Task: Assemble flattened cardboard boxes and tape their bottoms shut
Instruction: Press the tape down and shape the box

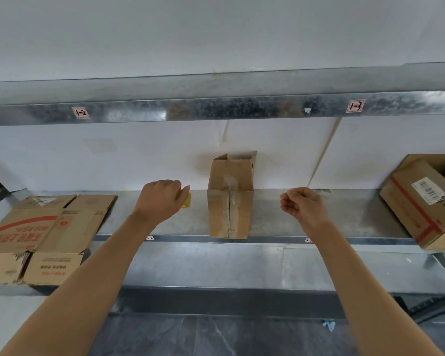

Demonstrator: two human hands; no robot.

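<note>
A small assembled cardboard box [230,201] lies on the middle metal shelf [293,217], its closed seamed end facing me at the shelf's front edge. My left hand [161,199] is to the left of the box, apart from it, with its fingers curled around a small yellow object [187,200] that is mostly hidden behind them. To the right of the box, also clear of it, my right hand [303,204] is curled into a loose fist with nothing visible in it.
A stack of flattened printed cardboard boxes [41,235] lies on the shelf at the left. An open box with red tape and a barcode label [424,201] sits tilted at the right. An upper shelf beam [216,109] runs overhead, with a lower shelf [216,265] below.
</note>
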